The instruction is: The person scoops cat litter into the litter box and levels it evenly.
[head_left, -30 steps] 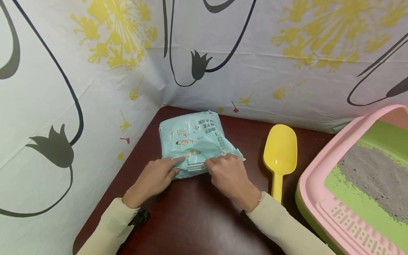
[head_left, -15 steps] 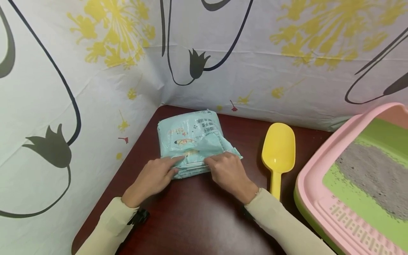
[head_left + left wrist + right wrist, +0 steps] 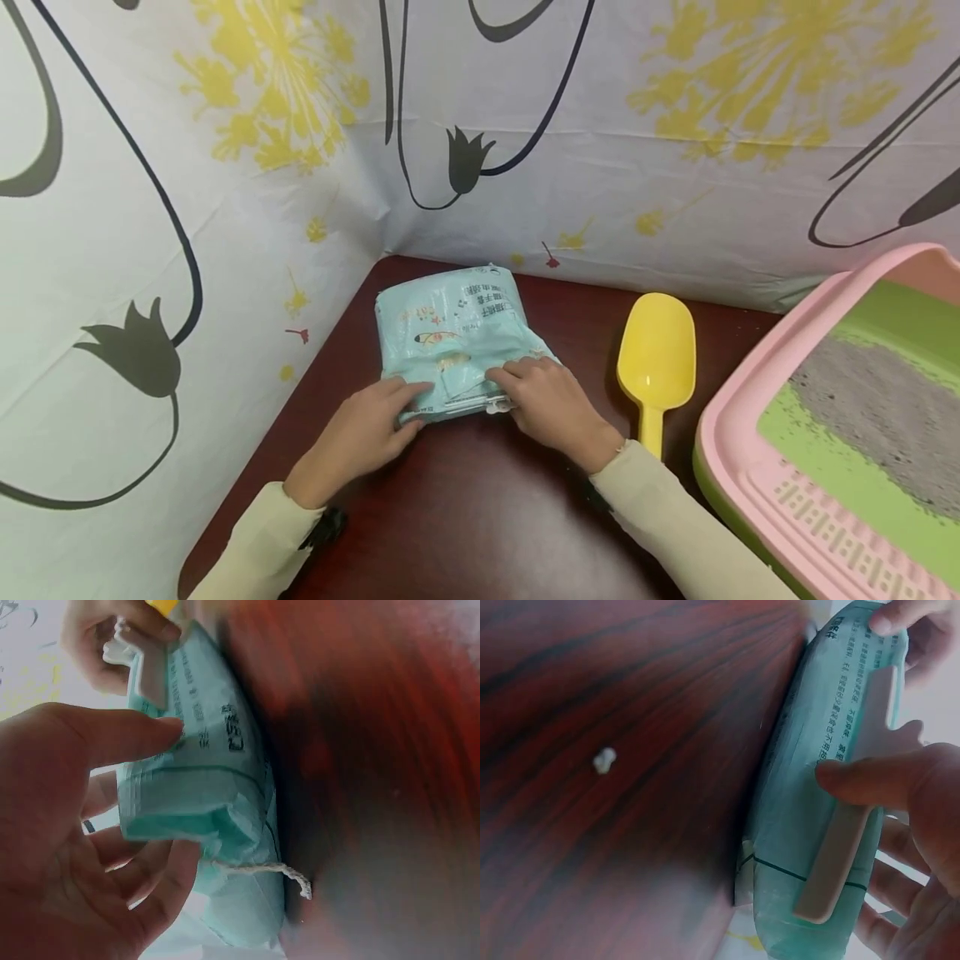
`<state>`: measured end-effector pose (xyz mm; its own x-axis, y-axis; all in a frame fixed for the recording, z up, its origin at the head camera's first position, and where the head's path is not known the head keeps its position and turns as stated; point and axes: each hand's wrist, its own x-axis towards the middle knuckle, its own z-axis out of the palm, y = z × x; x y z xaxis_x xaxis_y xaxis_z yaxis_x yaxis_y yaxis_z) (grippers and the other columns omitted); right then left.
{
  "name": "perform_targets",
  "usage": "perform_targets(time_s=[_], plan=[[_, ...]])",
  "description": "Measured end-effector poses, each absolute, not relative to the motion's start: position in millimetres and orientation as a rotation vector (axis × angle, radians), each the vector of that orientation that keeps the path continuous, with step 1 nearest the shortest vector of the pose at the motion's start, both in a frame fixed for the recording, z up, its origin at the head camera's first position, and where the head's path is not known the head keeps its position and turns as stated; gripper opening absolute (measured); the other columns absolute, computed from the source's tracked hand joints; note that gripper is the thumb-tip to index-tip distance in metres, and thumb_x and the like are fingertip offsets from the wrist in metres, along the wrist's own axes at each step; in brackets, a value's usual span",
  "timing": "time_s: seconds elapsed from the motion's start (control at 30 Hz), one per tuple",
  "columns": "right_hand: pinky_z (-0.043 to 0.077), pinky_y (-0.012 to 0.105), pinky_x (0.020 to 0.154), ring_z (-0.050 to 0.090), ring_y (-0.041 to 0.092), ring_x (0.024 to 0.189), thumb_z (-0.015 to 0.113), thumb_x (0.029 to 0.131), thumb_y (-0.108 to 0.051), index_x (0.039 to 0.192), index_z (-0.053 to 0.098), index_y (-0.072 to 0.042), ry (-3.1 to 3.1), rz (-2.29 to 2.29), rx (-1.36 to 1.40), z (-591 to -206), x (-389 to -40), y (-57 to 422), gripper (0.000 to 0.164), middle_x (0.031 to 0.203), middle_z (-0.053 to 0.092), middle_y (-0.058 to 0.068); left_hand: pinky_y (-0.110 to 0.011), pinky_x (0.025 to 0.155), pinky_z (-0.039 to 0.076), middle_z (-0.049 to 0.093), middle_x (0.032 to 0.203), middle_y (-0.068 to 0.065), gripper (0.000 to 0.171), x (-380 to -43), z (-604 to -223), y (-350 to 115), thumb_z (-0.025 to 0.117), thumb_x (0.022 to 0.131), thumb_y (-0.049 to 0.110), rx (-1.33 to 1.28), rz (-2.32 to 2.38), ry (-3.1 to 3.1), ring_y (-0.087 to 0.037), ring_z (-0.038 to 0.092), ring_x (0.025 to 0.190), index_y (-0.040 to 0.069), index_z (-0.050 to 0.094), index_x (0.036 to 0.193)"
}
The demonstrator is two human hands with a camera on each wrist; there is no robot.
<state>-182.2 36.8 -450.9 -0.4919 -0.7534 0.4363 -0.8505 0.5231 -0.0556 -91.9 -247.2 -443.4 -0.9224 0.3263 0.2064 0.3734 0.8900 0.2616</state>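
Note:
A light teal printed plastic bag [image 3: 420, 304] lies on the dark red table, its near end folded over. My left hand [image 3: 358, 433] grips the left of this fold, thumb on the near side and fingers behind, as the left wrist view shows. At the right of the fold, my right hand [image 3: 551, 408] holds the bag between thumb and fingers. A pale plastic strip with a wavy tab [image 3: 831, 870] runs along the front of the bag, partly under the right thumb. From the bag's left end a short twisted cord [image 3: 274, 868] sticks out.
Right of the bag lies a yellow scoop [image 3: 657, 350], handle towards me. Farther right stands a pink and green litter tray [image 3: 738, 417] with grey litter [image 3: 870, 400] in it. Patterned cloth [image 3: 570, 167] walls the table's back and left. A small white crumb [image 3: 604, 760] lies on the table.
The near end of the bag has been turned over and down, so the strip's tab now shows at the front edge. My right hand has shifted slightly right; the left thumb has moved lower.

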Motion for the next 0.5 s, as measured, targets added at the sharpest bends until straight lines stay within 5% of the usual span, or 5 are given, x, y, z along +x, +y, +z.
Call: perform_targets(time_s=[0.5], plan=[[0.061, 0.045, 0.096, 0.072, 0.03, 0.112, 0.094, 0.082, -0.011, 0.129, 0.077, -0.012, -2.452, 0.312, 1.33, -442.0, -158.3, 59.7, 0.05, 0.119, 0.075, 0.006, -0.038, 0.08, 0.059, 0.071, 0.11, -0.003, 0.047, -91.4, -435.5, -222.2, 0.097, 0.086, 0.022, -0.753, -0.264, -2.719, -0.023, 0.065, 0.096, 0.011, 0.08, 0.128]])
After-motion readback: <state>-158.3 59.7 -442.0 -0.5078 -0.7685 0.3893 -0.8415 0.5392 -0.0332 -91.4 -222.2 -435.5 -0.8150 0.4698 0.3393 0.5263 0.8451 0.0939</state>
